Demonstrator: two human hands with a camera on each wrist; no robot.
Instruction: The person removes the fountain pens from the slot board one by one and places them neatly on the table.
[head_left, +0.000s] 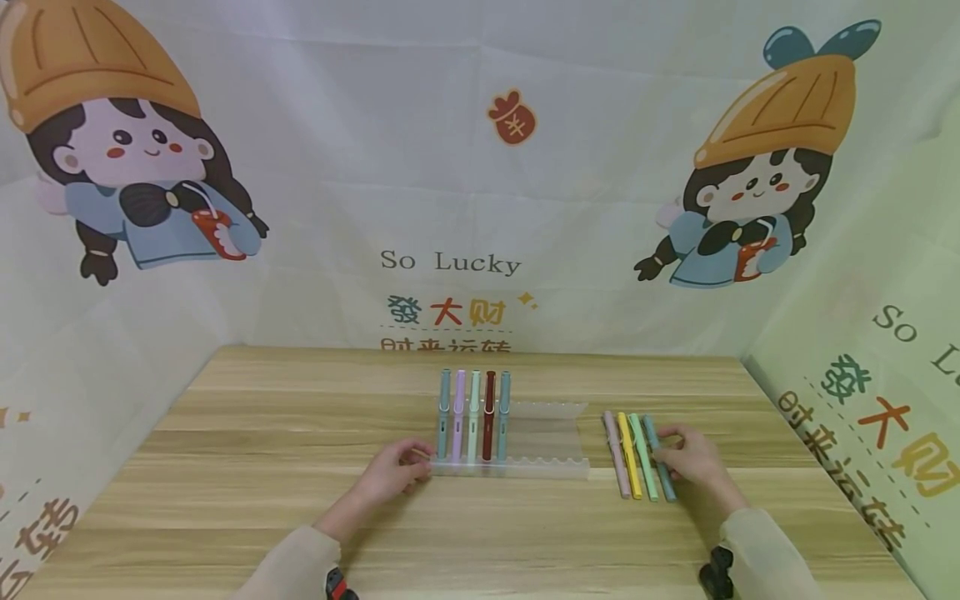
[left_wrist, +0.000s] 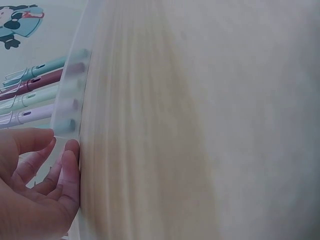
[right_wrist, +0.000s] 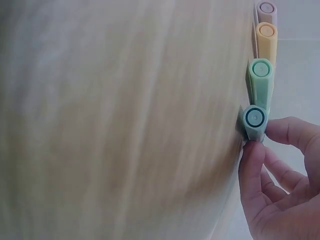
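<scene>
A clear plastic pen rack (head_left: pixel 551 468) lies on the wooden table with several capped pens side by side in its left part: grey-blue, lilac (head_left: pixel 457 425), pale mint, dark red (head_left: pixel 490 417) and another grey-blue. My left hand (head_left: pixel 397 467) holds the rack's left end between thumb and curled fingers. To the right of the rack lies a loose row of pens: mauve (head_left: pixel 617 454), yellow (head_left: pixel 630 457), light green (head_left: pixel 643 458) and teal-blue (head_left: pixel 665 475). At the row's right end my right hand (head_left: pixel 690 458) pinches the teal-blue pen, whose round end faces the right wrist view.
The wooden table (head_left: pixel 480 542) reaches back to a printed cloth backdrop (head_left: pixel 450 208), which also hangs along both sides. Notched slots without pens fill the rack's right part. Black devices sit at both wrists.
</scene>
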